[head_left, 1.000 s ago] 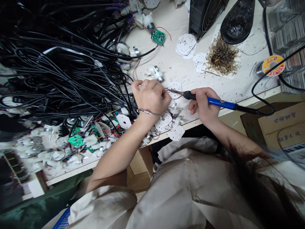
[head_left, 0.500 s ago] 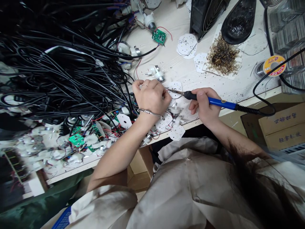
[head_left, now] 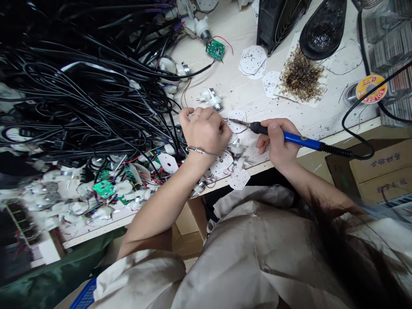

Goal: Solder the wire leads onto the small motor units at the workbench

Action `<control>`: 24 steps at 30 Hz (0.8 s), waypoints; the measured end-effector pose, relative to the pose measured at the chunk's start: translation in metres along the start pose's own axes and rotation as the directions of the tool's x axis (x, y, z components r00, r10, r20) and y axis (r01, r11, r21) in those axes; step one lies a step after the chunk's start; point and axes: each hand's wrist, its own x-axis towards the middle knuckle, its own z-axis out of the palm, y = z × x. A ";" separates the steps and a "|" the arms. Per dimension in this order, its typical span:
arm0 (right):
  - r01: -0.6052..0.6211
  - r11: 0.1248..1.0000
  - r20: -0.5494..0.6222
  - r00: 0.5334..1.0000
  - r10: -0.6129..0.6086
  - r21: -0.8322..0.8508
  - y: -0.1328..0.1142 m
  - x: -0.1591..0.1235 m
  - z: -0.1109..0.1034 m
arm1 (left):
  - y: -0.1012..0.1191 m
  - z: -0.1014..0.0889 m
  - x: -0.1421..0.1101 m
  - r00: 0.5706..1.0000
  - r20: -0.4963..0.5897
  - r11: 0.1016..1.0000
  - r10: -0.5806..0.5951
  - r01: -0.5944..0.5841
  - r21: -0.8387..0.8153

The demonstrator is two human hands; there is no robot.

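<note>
My right hand (head_left: 283,143) is closed around the blue handle of a soldering iron (head_left: 289,137). Its metal tip rests at or just above a white hexagonal LED board (head_left: 237,122) lying on the bench. At the left edge of that board is my left hand (head_left: 206,128), back upward and fingers curled together. A thin reddish wire shows by those fingertips; what they pinch is hidden under the hand. Just beyond the knuckles lies a white pump-like motor part (head_left: 210,101). Below the board sit a similar white part (head_left: 237,148) and more white boards (head_left: 240,179).
Black cables (head_left: 96,98) heap over the left side, with green circuit boards (head_left: 103,189) and motor parts in front. Toward the back right are a black fan (head_left: 280,25), a black dish (head_left: 323,32), dark crumbs (head_left: 301,77) on a white pad, and a solder spool (head_left: 370,89).
The soldering iron and my right hand have shifted very slightly to the right. My left hand keeps its place beside the white board.
</note>
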 end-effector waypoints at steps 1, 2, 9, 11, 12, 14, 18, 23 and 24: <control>0.019 1.000 -0.028 0.999 -0.019 0.005 -0.001 0.000 0.000 | 0.000 0.000 0.000 1.000 0.004 1.000 -0.005 0.005 0.002; 0.044 0.999 -0.062 0.997 -0.043 0.013 -0.002 0.000 0.001 | 0.000 -0.001 0.001 1.000 0.006 1.000 -0.011 0.011 0.007; 0.097 0.993 -0.139 0.986 -0.087 0.073 -0.003 -0.001 0.003 | 0.004 -0.002 0.001 0.998 0.031 0.998 -0.054 0.053 0.044; 0.095 0.992 -0.139 0.987 -0.084 0.079 -0.002 -0.001 0.002 | 0.005 -0.002 0.001 0.998 0.035 0.997 -0.059 0.057 0.052; 0.092 0.992 -0.137 0.987 -0.080 0.081 -0.001 -0.001 0.002 | 0.004 -0.003 0.001 0.998 0.040 0.997 -0.057 0.055 0.053; 0.088 0.993 -0.139 0.987 -0.076 0.082 0.000 -0.001 0.001 | 0.000 -0.008 0.004 0.997 0.069 0.999 -0.046 0.044 0.031; 0.090 0.992 -0.127 0.989 -0.079 0.088 0.001 -0.001 0.000 | -0.019 -0.038 0.014 0.990 0.127 0.992 0.060 -0.046 -0.114; 0.131 0.985 -0.144 0.983 -0.115 0.113 0.002 0.000 -0.001 | -0.042 -0.089 0.009 0.974 0.035 0.972 0.226 -0.223 -0.067; 0.133 0.984 -0.145 0.983 -0.116 0.115 0.002 0.000 -0.001 | -0.045 -0.094 0.005 0.963 0.065 0.965 0.262 -0.262 -0.004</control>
